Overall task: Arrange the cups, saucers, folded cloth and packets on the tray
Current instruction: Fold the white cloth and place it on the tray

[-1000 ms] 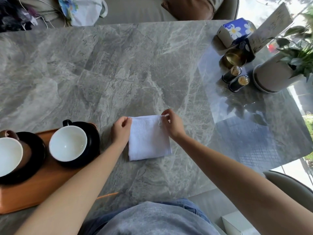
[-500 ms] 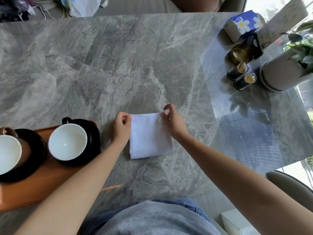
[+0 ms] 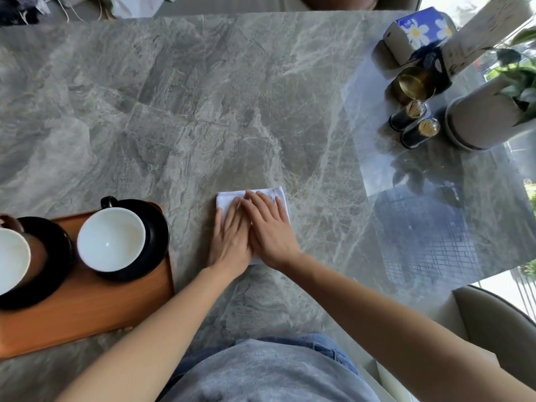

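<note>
A white folded cloth (image 3: 272, 195) lies on the grey marble table in front of me. My left hand (image 3: 230, 239) and my right hand (image 3: 268, 230) both lie flat on it, fingers straight, side by side, covering most of it. To the left, a brown wooden tray (image 3: 95, 309) carries two black saucers. The nearer black saucer (image 3: 158, 236) holds a white-lined black cup (image 3: 111, 237). The other saucer (image 3: 55, 256) at the frame's left edge holds a brown cup (image 3: 11, 262), partly cut off. No packets are visible.
At the far right stand a blue flowered tissue box (image 3: 417, 33), a brass cup (image 3: 414, 82), two dark toothpick jars (image 3: 414, 123), a card stand and a white plant pot (image 3: 481, 120). A beige chair (image 3: 499, 317) is at my right.
Both hands pinched the cloth's far corners earlier; now they have come together and lie flat on top of the cloth, which looks smaller, folded over.
</note>
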